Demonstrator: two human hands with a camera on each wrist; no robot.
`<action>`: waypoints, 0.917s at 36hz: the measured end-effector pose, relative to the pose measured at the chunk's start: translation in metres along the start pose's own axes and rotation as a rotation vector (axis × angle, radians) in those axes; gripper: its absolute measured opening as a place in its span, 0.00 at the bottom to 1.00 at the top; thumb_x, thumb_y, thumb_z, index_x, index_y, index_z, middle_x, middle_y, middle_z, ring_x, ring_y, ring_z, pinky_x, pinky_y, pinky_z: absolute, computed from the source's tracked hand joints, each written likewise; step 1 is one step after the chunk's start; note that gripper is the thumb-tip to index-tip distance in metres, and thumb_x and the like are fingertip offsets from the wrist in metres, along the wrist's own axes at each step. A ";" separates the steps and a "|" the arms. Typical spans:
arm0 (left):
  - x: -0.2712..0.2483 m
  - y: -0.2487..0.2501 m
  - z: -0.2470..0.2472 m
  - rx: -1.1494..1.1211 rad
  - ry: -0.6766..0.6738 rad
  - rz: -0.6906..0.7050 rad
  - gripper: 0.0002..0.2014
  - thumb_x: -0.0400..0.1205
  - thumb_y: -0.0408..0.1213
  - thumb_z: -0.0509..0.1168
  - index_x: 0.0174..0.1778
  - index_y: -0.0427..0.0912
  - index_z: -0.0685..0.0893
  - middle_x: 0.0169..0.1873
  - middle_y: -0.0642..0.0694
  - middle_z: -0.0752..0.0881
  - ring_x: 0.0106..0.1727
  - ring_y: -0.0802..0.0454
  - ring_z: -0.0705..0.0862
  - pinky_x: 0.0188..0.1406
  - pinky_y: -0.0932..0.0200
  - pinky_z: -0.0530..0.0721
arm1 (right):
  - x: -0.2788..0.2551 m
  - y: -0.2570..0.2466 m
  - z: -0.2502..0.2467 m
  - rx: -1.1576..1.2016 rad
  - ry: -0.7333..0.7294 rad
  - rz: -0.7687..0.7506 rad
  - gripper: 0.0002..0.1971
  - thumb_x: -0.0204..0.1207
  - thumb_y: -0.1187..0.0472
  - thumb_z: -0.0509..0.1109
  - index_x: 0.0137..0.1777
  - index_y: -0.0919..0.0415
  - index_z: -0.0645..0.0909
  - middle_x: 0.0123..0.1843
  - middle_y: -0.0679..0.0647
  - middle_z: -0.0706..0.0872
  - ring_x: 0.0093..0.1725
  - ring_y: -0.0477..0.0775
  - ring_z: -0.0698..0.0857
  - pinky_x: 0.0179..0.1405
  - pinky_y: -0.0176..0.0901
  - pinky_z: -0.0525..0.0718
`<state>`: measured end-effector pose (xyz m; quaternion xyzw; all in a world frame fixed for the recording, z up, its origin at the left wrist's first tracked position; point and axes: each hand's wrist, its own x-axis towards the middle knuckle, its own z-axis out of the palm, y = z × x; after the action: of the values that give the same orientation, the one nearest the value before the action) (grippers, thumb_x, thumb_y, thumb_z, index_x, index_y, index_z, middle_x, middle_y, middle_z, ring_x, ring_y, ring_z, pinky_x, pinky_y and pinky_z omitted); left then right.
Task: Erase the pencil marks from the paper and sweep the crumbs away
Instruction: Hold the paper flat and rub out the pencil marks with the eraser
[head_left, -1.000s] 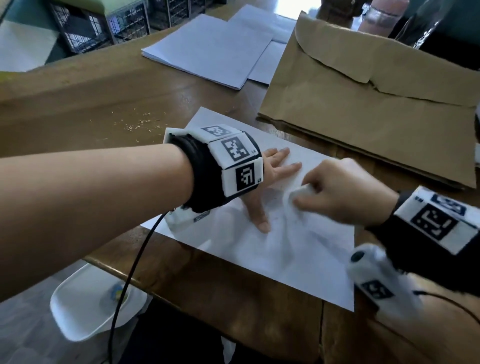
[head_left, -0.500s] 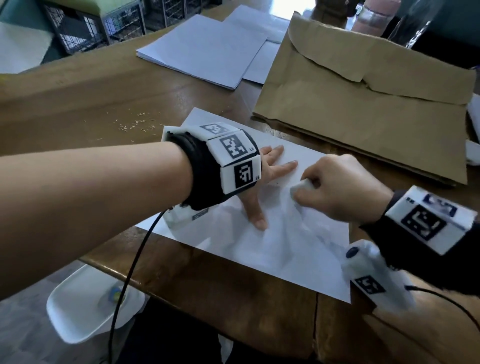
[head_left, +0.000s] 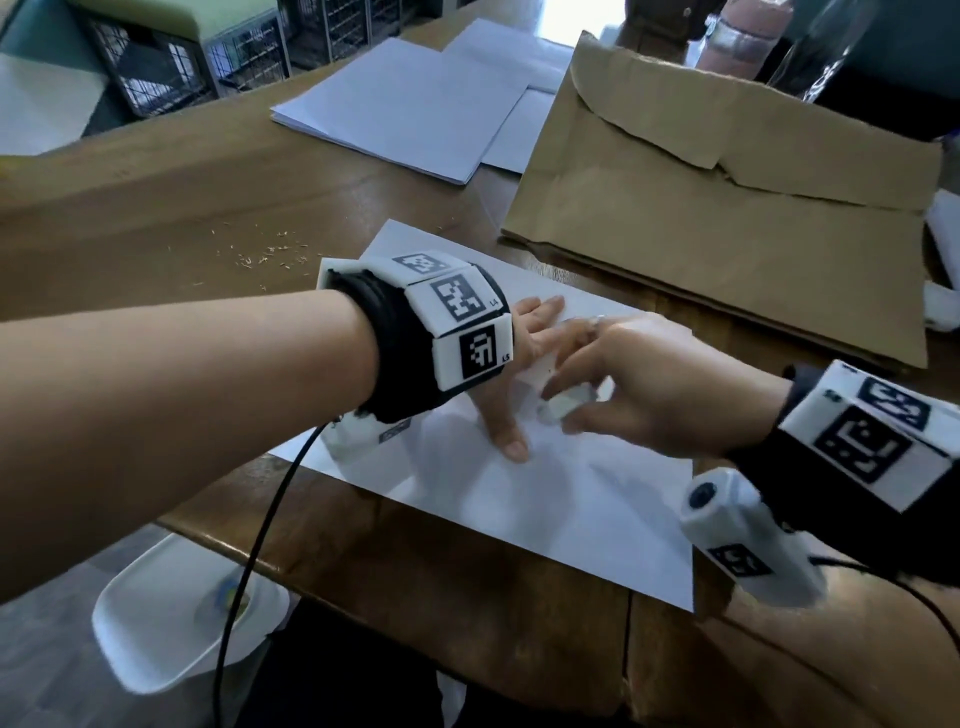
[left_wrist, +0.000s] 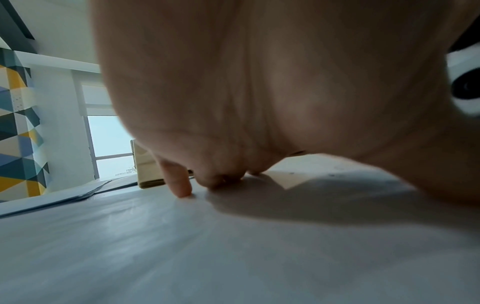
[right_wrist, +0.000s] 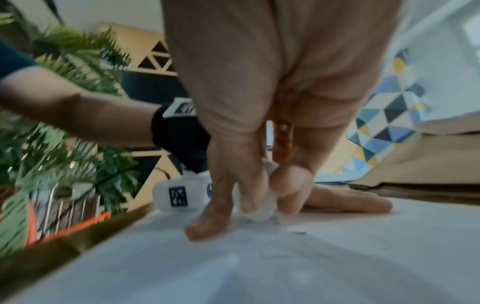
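A white sheet of paper (head_left: 582, 499) lies near the front edge of the wooden table (head_left: 171, 218). My left hand (head_left: 519, 364) lies flat on the sheet with straight fingers, pressing it down; from the left wrist view its fingertips (left_wrist: 182, 185) touch the paper (left_wrist: 207, 246). My right hand (head_left: 623, 384) pinches a small white eraser (head_left: 563, 405) between thumb and fingers, just right of the left thumb, its tip against the sheet. In the right wrist view the eraser (right_wrist: 262, 207) sits between the fingers on the paper (right_wrist: 311, 257), with small dark crumbs (right_wrist: 298, 232) beside it.
A large brown envelope (head_left: 727, 218) lies beyond the sheet at the right. A stack of white sheets (head_left: 415, 98) sits at the back. Pale shavings (head_left: 270, 254) are scattered on the wood to the left. A white chair seat (head_left: 176, 613) stands below the table edge.
My right hand has loosened from a tight fist into a looser pinch, fingers spread, and slid the eraser a little toward me. The left hand has stayed flat on the paper.
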<state>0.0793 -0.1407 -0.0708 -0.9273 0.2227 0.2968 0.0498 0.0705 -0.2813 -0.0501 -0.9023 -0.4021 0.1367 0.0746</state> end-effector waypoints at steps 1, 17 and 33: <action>-0.003 0.002 -0.002 0.006 0.004 0.029 0.54 0.71 0.59 0.71 0.83 0.51 0.42 0.81 0.45 0.30 0.82 0.45 0.29 0.80 0.46 0.37 | 0.004 -0.002 0.002 -0.026 0.032 -0.056 0.13 0.71 0.60 0.74 0.57 0.54 0.88 0.45 0.44 0.74 0.49 0.39 0.67 0.42 0.26 0.60; 0.003 -0.002 0.003 -0.034 0.042 0.006 0.62 0.68 0.60 0.72 0.81 0.47 0.31 0.82 0.45 0.31 0.82 0.48 0.31 0.79 0.51 0.36 | 0.006 0.006 0.003 -0.018 -0.022 -0.126 0.11 0.72 0.59 0.74 0.54 0.52 0.89 0.46 0.44 0.75 0.40 0.40 0.69 0.42 0.27 0.65; 0.001 0.019 -0.012 0.071 -0.022 -0.054 0.64 0.68 0.61 0.72 0.81 0.44 0.30 0.82 0.46 0.32 0.84 0.46 0.40 0.81 0.48 0.45 | -0.023 0.045 0.013 0.882 0.172 0.582 0.07 0.71 0.66 0.75 0.43 0.71 0.86 0.28 0.57 0.86 0.26 0.50 0.82 0.29 0.33 0.83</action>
<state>0.0780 -0.1609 -0.0605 -0.9274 0.2073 0.2971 0.0933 0.0835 -0.3278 -0.0687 -0.8675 -0.0320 0.2331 0.4383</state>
